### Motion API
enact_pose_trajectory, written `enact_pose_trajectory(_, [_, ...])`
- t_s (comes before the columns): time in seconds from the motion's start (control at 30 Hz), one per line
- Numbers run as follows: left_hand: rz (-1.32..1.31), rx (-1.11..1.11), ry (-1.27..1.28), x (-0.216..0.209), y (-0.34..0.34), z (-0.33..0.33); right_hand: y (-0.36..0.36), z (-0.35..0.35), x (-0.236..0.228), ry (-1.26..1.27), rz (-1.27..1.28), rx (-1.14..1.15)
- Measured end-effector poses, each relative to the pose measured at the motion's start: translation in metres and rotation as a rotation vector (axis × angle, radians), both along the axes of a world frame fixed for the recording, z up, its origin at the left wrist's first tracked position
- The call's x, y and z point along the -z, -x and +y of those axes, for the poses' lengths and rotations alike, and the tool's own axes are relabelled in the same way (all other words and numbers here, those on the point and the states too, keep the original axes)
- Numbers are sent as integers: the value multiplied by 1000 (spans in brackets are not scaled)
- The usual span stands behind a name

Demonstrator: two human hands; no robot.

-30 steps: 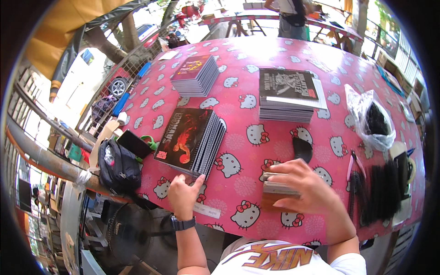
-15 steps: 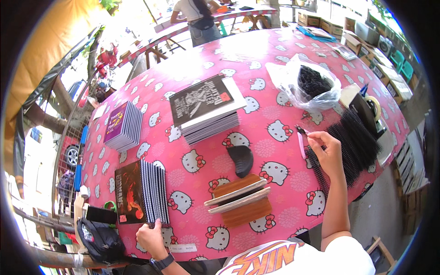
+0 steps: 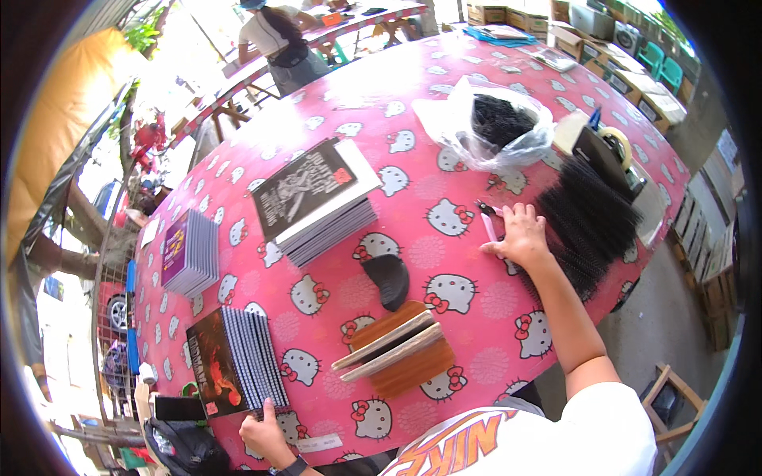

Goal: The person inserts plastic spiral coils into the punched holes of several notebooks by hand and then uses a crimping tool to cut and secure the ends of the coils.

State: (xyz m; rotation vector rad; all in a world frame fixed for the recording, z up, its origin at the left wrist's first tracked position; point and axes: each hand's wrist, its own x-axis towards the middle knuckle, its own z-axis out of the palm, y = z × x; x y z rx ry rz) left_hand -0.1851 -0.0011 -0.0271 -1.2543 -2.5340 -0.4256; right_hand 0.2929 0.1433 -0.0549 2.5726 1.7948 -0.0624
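Nearest, the left hand [image 3: 264, 436] is set at the near corner of a stack of spiral-bound notebooks [image 3: 218, 361], the thumb laid against the bound edge and the fingers curled; whether the corner is pinched cannot be told. The stack is spread just beyond this grip and to its left, its top cover dark with a red-orange figure. A dark watch [image 3: 294, 466] is worn behind the hand. To the left of the grip a black bag [image 3: 186, 448] is seen, with a dark flat rectangular object [image 3: 178, 408] lying by it; to the right, a white paper strip [image 3: 319, 443] is laid.

Farther out, between the two hands, a brown wooden piece with pale strips [image 3: 413, 373] is placed, and just beyond it a black curved piece [image 3: 386, 282].

The right hand [image 3: 520, 236] is held palm down, its fingers spread and its thumb set apart, at pink-handled pliers [image 3: 490, 228]; the pliers are partly covered, and whether they are held cannot be told. To the right of this grip, black coils [image 3: 591, 218] are heaped.

Well to its left, a purple-covered stack [image 3: 176, 254] is seen, and nearer to it a larger stack with a black-and-white cover [image 3: 305, 190]. Beyond the right hand, a clear plastic bag [image 3: 452, 139] is filled with black material [image 3: 502, 119]. Farthest, a person [image 3: 274, 40] is seen at another table.
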Motion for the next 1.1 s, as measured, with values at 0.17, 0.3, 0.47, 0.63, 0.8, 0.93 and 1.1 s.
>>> enact_pose_trajectory(0.17, [-101,158,-138,8,5,-6,-18,27,18,-286,115,-174])
enact_pose_trajectory(0.3, [-162,188,-231,-3,0,-16,18,28,-25,-889,1141,-278])
enact_pose_trajectory(0.47, [-403,163,-276,-7,0,-23,86,-36,-100,-526,2340,-624])
enact_pose_trajectory(0.63, [-445,170,-517,-19,4,-36,170,-82,-59,562,2302,-647])
enact_pose_trajectory(0.8, [-499,226,-668,-13,2,-34,185,-74,-48,513,1766,-983])
enact_pose_trajectory(0.93, [-497,280,-873,7,17,-49,168,-71,-71,371,1692,-1266])
enact_pose_trajectory(1.1, [-981,46,-1171,55,46,-37,79,-48,-60,-489,1619,-709])
